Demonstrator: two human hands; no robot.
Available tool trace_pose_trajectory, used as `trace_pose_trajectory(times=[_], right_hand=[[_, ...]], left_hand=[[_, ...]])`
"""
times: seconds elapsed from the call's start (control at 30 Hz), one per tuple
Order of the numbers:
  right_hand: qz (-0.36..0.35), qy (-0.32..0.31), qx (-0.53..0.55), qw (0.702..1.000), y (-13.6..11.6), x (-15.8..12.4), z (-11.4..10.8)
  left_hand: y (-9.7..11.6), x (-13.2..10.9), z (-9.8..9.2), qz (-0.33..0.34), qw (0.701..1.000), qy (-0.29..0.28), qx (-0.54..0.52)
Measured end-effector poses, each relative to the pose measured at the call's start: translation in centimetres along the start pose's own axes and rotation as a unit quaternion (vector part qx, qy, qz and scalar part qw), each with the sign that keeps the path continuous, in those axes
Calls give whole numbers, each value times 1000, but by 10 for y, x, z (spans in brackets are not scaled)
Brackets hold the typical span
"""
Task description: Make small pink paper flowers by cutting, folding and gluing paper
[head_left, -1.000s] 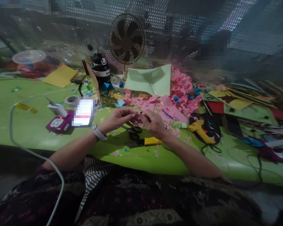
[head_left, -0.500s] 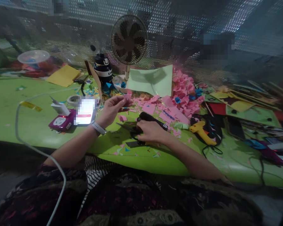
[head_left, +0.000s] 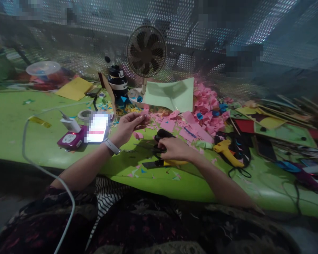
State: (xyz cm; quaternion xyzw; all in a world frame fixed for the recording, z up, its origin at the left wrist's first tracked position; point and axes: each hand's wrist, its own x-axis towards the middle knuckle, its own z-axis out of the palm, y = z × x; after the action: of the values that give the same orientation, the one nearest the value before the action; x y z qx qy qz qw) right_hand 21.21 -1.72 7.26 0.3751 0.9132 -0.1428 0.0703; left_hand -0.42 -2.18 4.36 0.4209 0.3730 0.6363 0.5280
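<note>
My left hand (head_left: 127, 128), wearing a white wristband (head_left: 112, 146), is pinched at the fingertips around a small pink paper piece (head_left: 146, 108), partly hidden by the fingers. To its right, my right hand (head_left: 176, 149) is closed around the dark handles of a pair of scissors (head_left: 145, 146), whose blades point left, low above the table. A black elongated object (head_left: 164, 134) lies just behind that hand, mostly covered by it. In front of the hand is a utility knife with a yellow handle (head_left: 176, 162). Paper scraps (head_left: 143, 170) are scattered near the table edge.
A pink paper heap (head_left: 206, 98) and a pale green sheet (head_left: 169, 93) lie behind my hands. A fan (head_left: 146, 51) and bottle (head_left: 118, 81) stand at the back. Left are a lit phone (head_left: 98, 127) and purple power adapter (head_left: 71, 139); right, a yellow glue gun (head_left: 228, 151).
The view has shifted slightly. My right hand has moved a little away from me and right with the scissors, covering more of the black object and baring the knife's yellow handle.
</note>
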Motion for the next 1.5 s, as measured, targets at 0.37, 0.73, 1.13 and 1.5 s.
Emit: trace_pose_trajectory(times=[0.37, 0.73, 1.13, 1.5], right_hand=[[-18, 66, 393, 917, 41, -12, -33], [23, 149, 483, 862, 8, 1, -14], [42, 148, 376, 914, 8, 5, 0], [20, 127, 441, 888, 5, 4, -3]], left_hand=[[4, 3, 2, 3, 997, 49, -57], [5, -15, 19, -14, 994, 8, -104], [0, -21, 25, -42, 991, 16, -128], [0, -23, 26, -44, 989, -9, -140]])
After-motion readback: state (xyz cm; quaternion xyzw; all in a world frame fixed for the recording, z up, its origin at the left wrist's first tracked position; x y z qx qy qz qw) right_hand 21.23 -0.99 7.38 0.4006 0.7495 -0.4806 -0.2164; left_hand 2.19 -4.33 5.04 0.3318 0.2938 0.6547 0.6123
